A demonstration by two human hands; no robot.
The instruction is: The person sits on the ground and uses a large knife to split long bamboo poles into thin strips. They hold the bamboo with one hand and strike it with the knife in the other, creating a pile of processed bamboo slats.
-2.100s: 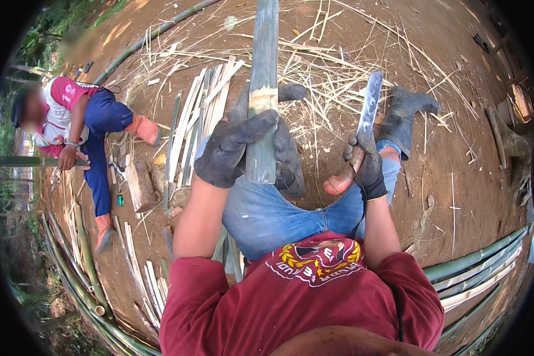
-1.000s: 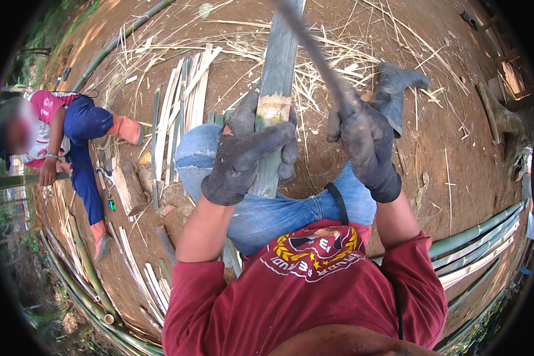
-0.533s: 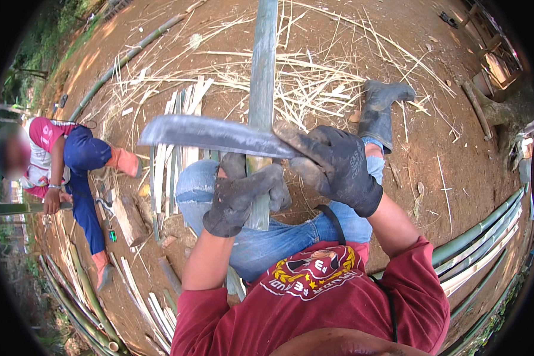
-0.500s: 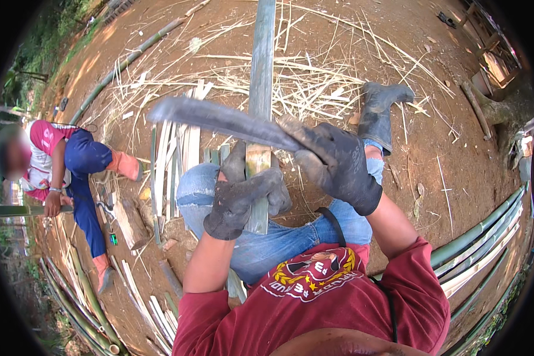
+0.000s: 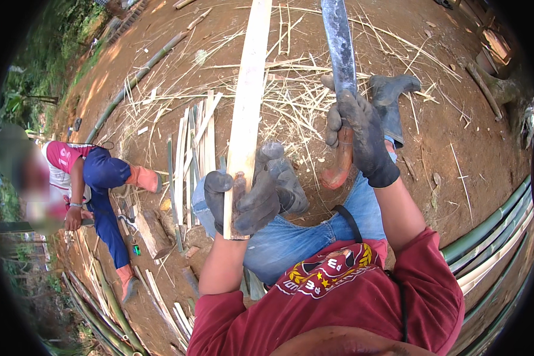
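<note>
My gloved left hand (image 5: 252,204) grips the near end of a long bamboo strip (image 5: 249,95), its pale inner side facing up and a brown patch close to my fingers. The strip stretches away from me past the top of the view. In my gloved right hand (image 5: 359,127) is a machete (image 5: 340,53), its dark, worn blade pointing away from me. Below that fist the curved reddish-brown handle (image 5: 339,163) shows. Blade and strip are apart, the blade to the right. My jeans and dark rubber boots (image 5: 391,107) are beneath and beyond the hands.
Thin bamboo shavings (image 5: 291,107) litter the brown dirt ahead. Split slats (image 5: 190,154) lie left of my knee. A seated co-worker (image 5: 104,172) in orange boots is at the left, near a short log (image 5: 153,234). Long bamboo pieces (image 5: 492,222) curve along the right.
The machete has swung from lying across the strip to pointing away at the right. The strip has turned from its green side to its pale side, and my left hand now holds its near end.
</note>
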